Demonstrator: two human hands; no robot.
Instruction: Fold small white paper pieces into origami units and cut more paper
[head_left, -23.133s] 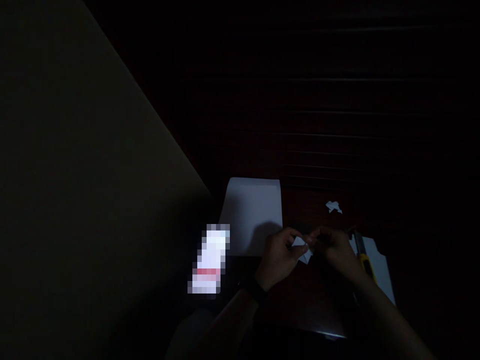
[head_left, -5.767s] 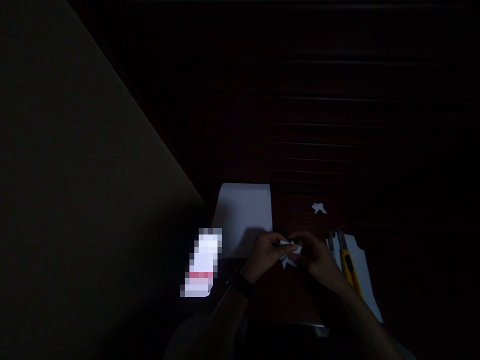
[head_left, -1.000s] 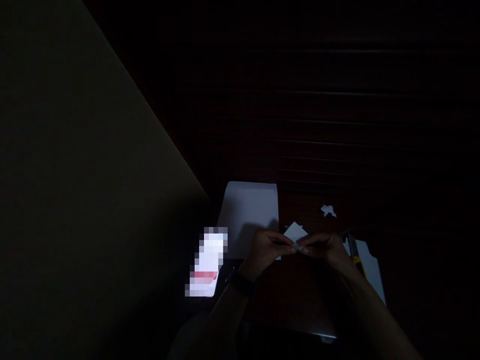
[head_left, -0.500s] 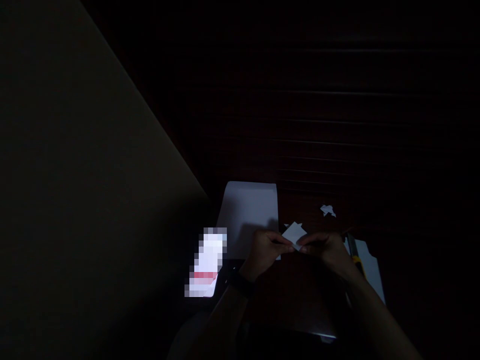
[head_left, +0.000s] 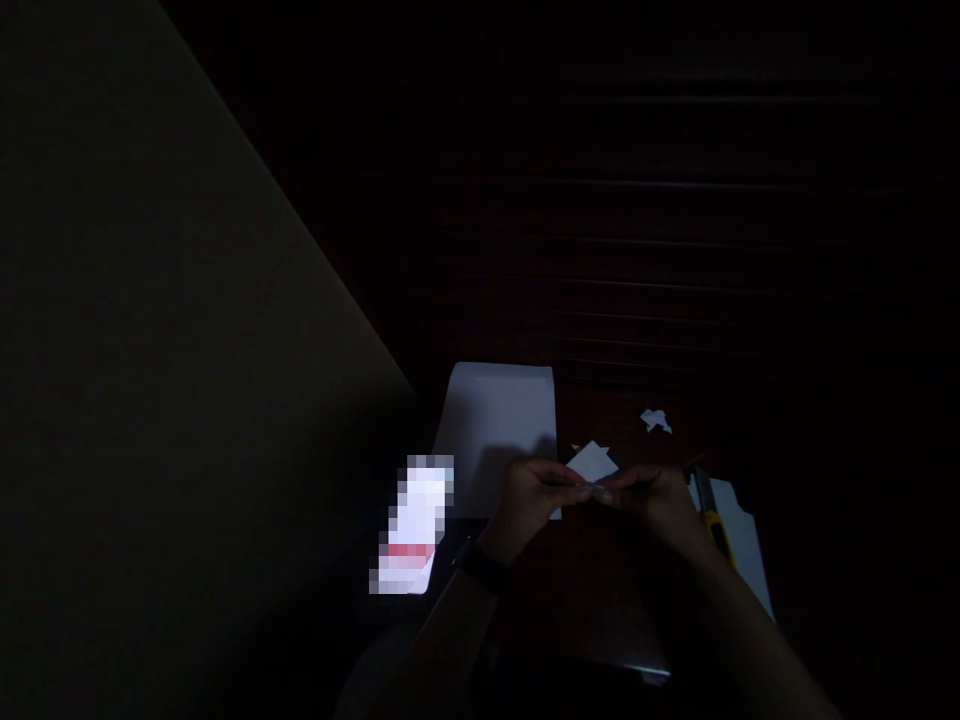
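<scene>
Forearms (head_left: 750, 615), two of them, reach in from below, one from 7 o'clock to the left hand (head_left: 529, 500), a dark band (head_left: 484, 567) round its wrist, the other from 5 o'clock to the right hand (head_left: 660, 500). Each hand pinches the near edge of one white folded paper (head_left: 592, 461) between thumb and fingers, the fingertips almost meeting. Counted from that paper, there is one large white sheet (head_left: 499, 410) at 10 o'clock, one lit screen (head_left: 412, 525), pixelated, at 8, one small folded shape (head_left: 656, 420) at 2, and one yellow cutter (head_left: 718, 535) over white paper at 4, partly behind the right hand. The folded paper sits at 2 o'clock from the left hand and 10 from the right, over the dark worktop (head_left: 585, 610).
</scene>
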